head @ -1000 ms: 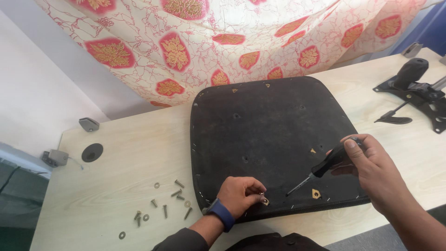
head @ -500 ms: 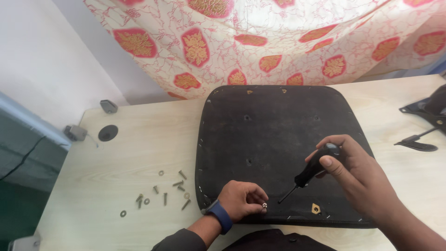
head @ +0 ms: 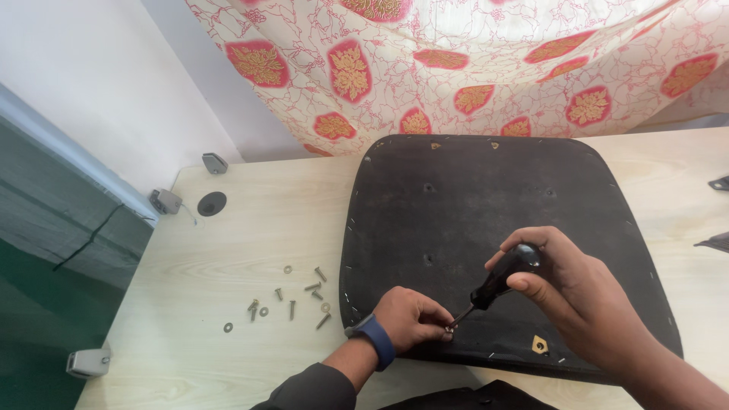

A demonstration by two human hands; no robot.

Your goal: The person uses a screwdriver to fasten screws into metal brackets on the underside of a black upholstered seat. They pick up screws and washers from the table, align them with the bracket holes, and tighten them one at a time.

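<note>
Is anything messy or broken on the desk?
Nothing looks broken. Loose screws and washers lie scattered on the wooden desk left of the black seat panel, not gathered in any pile or dish.

No package, printed label, sign or screen appears in this view. The nearest thing to a label is a small yellow tag (head: 539, 345), roughly pentagonal, lying near the front edge of the black seat panel (head: 486, 205).

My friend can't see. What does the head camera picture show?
A right hand tilts a black-handled screwdriver toward a small metal piece pinched by the left hand on a black fabric-covered seat panel. Loose brass screws and washers lie on the pale wooden table.
</note>
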